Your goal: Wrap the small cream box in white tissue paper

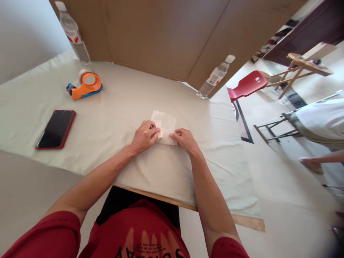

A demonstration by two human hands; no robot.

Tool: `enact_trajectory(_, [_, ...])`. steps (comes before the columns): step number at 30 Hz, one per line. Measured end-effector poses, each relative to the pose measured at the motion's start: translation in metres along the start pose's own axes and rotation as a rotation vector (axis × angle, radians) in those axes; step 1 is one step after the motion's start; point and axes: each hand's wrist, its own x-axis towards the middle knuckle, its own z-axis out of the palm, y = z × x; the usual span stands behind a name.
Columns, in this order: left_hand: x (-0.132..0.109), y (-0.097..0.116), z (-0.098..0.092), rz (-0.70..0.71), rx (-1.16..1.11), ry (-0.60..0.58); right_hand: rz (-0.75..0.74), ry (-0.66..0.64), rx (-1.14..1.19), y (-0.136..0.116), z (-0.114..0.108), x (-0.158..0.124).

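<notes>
A thin, whitish, slightly see-through square sheet point(167, 123) lies flat on the cloth-covered table in front of me; whether it is paper or a plastic bag I cannot tell. My left hand point(146, 136) is at its left edge, thumb and fingers pinched together. By those fingertips shows a small pale, orange-tinted piece point(160, 133), too small to name. At the sheet's lower right, my right hand point(185, 139) has its fingers curled, with thumb and forefinger closed on the sheet's edge.
An orange tape dispenser point(87, 85) and a red-edged phone point(56, 129) lie left on the table point(113, 107). Two water bottles, one left point(73, 36) and one right point(215, 77), stand by a cardboard screen point(156, 36). A red chair point(248, 86) and a seated person point(319, 122) are right.
</notes>
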Motion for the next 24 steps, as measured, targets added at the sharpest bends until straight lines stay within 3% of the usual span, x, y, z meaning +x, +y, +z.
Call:
enact_trajectory(7, [0.000, 0.000, -0.002, 0.016, 0.020, -0.010, -0.087, 0.054, 0.303, -0.006, 0.007, -0.007])
enact_trajectory(12, [0.001, 0.000, -0.003, 0.036, 0.025, -0.019, -0.095, 0.022, 0.315, -0.013, 0.014, -0.014])
enact_trajectory(18, [0.002, 0.000, -0.002, 0.039, 0.056, -0.025, -0.123, 0.093, 0.412, -0.025, 0.020, -0.020])
enact_trajectory(24, [0.003, 0.003, -0.003, -0.003, 0.052, -0.068, -0.032, 0.047, 0.515, -0.037, 0.027, -0.018])
